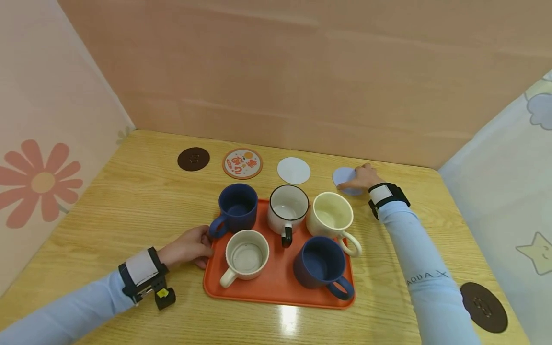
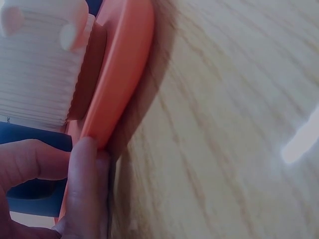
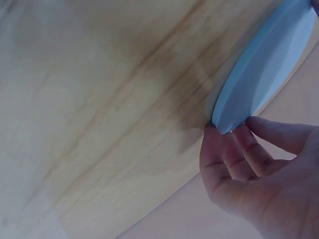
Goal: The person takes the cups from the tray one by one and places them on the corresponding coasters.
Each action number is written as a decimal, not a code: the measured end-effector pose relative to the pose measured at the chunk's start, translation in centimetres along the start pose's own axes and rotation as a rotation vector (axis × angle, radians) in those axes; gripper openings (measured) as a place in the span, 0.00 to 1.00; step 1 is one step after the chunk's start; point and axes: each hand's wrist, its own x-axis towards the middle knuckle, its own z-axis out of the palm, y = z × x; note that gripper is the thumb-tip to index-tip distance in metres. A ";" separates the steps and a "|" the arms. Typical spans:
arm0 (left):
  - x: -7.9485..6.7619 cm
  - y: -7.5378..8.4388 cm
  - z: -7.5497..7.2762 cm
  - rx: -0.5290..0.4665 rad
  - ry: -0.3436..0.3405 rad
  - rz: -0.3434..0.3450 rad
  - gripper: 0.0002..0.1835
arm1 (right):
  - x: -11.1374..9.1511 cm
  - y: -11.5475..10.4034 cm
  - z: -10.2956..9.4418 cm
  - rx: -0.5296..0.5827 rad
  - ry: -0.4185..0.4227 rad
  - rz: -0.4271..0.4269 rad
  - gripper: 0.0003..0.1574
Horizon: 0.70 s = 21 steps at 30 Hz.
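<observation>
Hands, tray and coasters on a wood-grained bench. The left hand grasps the left rim of a red tray between thumb and fingers. The right hand pinches the right edge of a pale blue coaster, near the rear of the bench; whether this edge is raised cannot be told. To its left, in a row, lie a white coaster, a printed coaster and a brown coaster. Five upright mugs occupy the tray: behind, a blue mug, a black-rimmed mug and a pale yellow mug, its handle overhanging the right rim; in front, a ribbed off-white mug and a second blue mug.
</observation>
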 end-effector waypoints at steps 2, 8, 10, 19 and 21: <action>0.0 0.0 0.0 -0.002 0.001 -0.001 0.18 | 0.1 -0.1 0.0 0.007 0.000 0.008 0.58; 0.2 -0.1 0.1 0.008 0.012 -0.007 0.17 | 0.6 -0.1 0.1 0.018 0.017 0.013 0.58; 0.2 -0.1 0.1 0.010 0.013 -0.006 0.17 | 0.8 -0.1 0.2 0.014 0.028 0.008 0.59; 0.1 -0.1 0.0 -0.005 0.000 0.010 0.17 | 1.2 -0.4 0.5 0.015 0.057 -0.010 0.57; 0.1 -0.2 0.1 -0.005 0.002 0.008 0.17 | 1.1 -0.2 0.5 0.014 0.057 -0.017 0.57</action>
